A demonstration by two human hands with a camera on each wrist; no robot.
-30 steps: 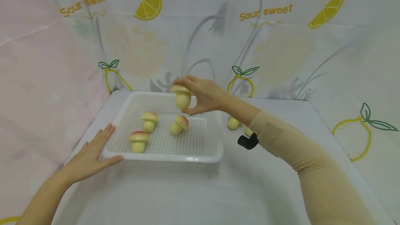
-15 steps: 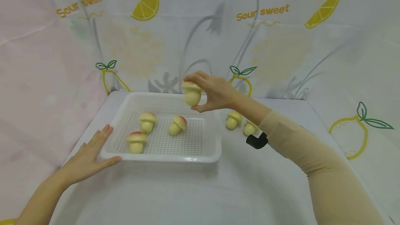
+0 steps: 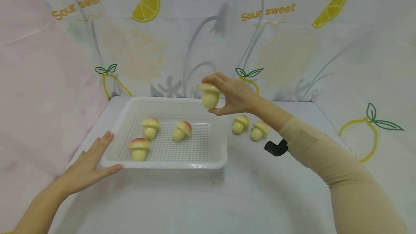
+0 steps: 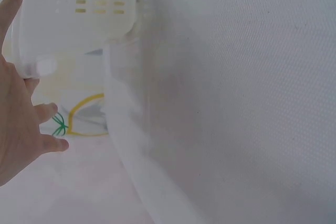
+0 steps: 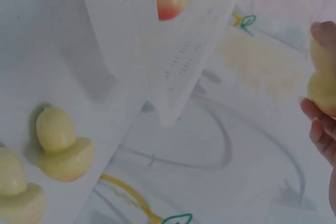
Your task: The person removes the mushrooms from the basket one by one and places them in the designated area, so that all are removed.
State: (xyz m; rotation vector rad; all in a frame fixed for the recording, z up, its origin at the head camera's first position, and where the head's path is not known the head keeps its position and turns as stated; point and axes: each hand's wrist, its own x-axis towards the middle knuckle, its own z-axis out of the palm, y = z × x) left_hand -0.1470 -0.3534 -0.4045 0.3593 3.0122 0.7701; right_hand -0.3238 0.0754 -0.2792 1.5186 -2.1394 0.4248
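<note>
My right hand (image 3: 235, 95) grips a toy mushroom (image 3: 210, 96) between thumb and fingers, holding it upright above the right back corner of a white plastic basket (image 3: 162, 165). Its cap is pale yellow and its stem round; in the right wrist view this held mushroom (image 5: 321, 85) shows at the right edge. My left hand (image 3: 87, 169) lies with fingers spread at the basket's left front corner, thumb along the front rim. Three red-topped mushrooms are in the basket: one at the front left (image 3: 139, 149), one behind it (image 3: 150, 128), and a tilted one (image 3: 182, 130) near the middle.
Two more mushrooms lie on the white table right of the basket, one nearer to it (image 3: 240, 124) and one farther right (image 3: 259, 130). A black strap piece (image 3: 276, 148) shows by the right sleeve. A lemon-print cloth (image 3: 195, 39) stands behind the table.
My right hand has moved right and slightly up with the mushroom, from over the basket's middle to its right back corner. Both table mushrooms are uncovered. The left hand stays at the corner.
</note>
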